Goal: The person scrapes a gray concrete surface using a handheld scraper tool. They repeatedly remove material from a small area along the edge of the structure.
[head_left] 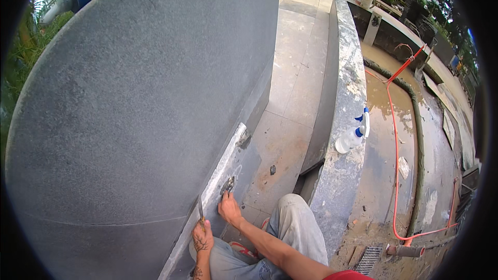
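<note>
My left hand (203,237) is closed around the yellowish handle of a putty knife. The narrow metal blade (200,208) points up along the joint between the grey wall panel (150,98) and a pale, rough strip (218,168) at its foot. To the right of it, my right hand (229,210) reaches down with its fingers drawn together. The fingertips are at a small dark grey patch or lump (228,182) on the grey ledge; whatever they pinch is too small to make out.
A clear spray bottle (349,141) with a blue-and-white trigger stands on the stained low wall (337,197) to my right. Beyond lies a muddy, wet basin (381,176) with an orange hose (394,150). A dark chip (273,169) lies on the paving. My bent knee (296,218) is near the low wall.
</note>
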Demonstrator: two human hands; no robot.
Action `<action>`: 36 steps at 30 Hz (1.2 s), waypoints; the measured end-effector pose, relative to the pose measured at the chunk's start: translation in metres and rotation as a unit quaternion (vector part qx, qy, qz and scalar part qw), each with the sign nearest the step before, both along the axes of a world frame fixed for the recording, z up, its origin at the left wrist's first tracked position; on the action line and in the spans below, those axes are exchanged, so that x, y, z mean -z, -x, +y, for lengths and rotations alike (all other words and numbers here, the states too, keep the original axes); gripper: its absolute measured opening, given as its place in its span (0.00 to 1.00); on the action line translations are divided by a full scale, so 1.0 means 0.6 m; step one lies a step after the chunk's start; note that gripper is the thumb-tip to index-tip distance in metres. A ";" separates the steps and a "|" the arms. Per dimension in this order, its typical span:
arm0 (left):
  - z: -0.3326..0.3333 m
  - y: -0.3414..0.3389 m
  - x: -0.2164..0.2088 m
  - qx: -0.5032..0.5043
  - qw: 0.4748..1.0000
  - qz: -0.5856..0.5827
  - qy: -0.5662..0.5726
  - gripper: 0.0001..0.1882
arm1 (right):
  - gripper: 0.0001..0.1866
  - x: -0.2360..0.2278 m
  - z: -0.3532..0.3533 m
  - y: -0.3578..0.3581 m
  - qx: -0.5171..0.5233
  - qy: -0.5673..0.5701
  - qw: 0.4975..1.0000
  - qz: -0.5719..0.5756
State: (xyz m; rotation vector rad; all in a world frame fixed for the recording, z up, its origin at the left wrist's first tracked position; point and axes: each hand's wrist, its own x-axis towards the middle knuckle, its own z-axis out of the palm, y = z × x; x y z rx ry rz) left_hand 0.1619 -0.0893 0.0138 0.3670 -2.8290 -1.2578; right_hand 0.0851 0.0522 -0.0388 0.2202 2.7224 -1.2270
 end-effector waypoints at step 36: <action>0.036 0.018 -0.021 0.025 0.994 -0.106 -0.017 0.38 | 0.17 0.073 0.133 0.092 -0.384 -0.108 0.916 0.050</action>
